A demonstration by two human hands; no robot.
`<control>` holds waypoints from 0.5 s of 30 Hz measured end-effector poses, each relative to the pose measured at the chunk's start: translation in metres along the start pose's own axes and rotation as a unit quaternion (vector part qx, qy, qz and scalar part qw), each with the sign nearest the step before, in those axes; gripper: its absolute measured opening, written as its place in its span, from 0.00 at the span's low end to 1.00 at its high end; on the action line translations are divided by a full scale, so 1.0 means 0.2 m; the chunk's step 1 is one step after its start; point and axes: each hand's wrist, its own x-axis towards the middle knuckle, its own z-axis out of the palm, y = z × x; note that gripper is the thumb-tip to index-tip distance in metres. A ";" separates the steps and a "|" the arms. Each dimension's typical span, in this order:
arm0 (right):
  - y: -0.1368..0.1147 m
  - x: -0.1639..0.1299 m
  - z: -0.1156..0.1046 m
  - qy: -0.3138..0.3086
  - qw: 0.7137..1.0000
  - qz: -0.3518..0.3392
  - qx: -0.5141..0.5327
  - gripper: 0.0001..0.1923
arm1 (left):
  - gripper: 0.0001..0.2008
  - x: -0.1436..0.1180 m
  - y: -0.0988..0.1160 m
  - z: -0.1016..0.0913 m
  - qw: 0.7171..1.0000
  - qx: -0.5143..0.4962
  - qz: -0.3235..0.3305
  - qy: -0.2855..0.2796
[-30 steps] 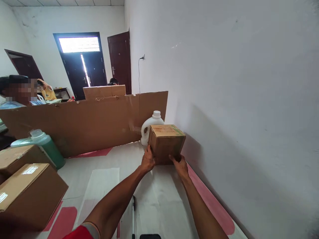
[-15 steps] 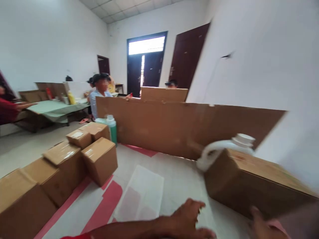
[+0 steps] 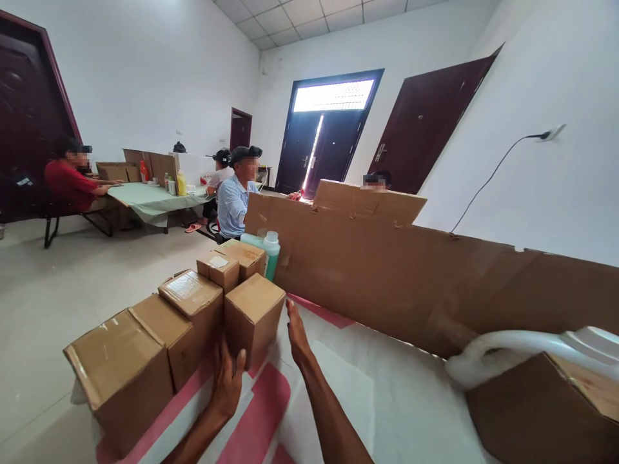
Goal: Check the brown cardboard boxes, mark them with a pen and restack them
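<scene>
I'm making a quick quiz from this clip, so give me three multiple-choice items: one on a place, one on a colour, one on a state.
1. Where is the small box that both hands reach for?
A. at the near end of the row of boxes
B. on the far green table
C. on top of the white jug

2. What colour is the bottle behind the boxes?
A. red
B. green with a white cap
C. black

3. How is the right hand?
A. fist closed
B. open, fingers straight
C. holding a pen

Answers: 1 A, it stands by the left hand on the table edge; 2 B, its body is green; 3 B, the palm lies flat beside the box.
</scene>
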 end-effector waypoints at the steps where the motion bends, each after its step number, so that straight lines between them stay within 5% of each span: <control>1: 0.02 0.01 0.08 -0.006 1.000 0.014 0.003 0.50 | 0.40 0.04 -0.02 0.01 1.000 -0.002 0.005 -0.005; 4: 0.07 -0.05 0.18 0.000 0.998 0.056 0.006 0.54 | 0.39 0.12 -0.07 0.02 1.000 -0.011 0.017 -0.018; 7: 0.08 -0.23 0.14 0.022 0.998 0.067 -0.001 0.56 | 0.37 0.08 -0.10 -0.01 0.999 -0.016 0.025 -0.039; 11: 0.05 -0.52 -0.06 0.059 0.994 0.087 -0.024 0.52 | 0.33 -0.20 -0.09 -0.12 0.994 -0.013 0.055 -0.096; 15: 0.03 -0.82 -0.31 0.084 0.988 0.113 -0.056 0.38 | 0.33 -0.57 -0.01 -0.27 0.961 0.037 0.220 -0.165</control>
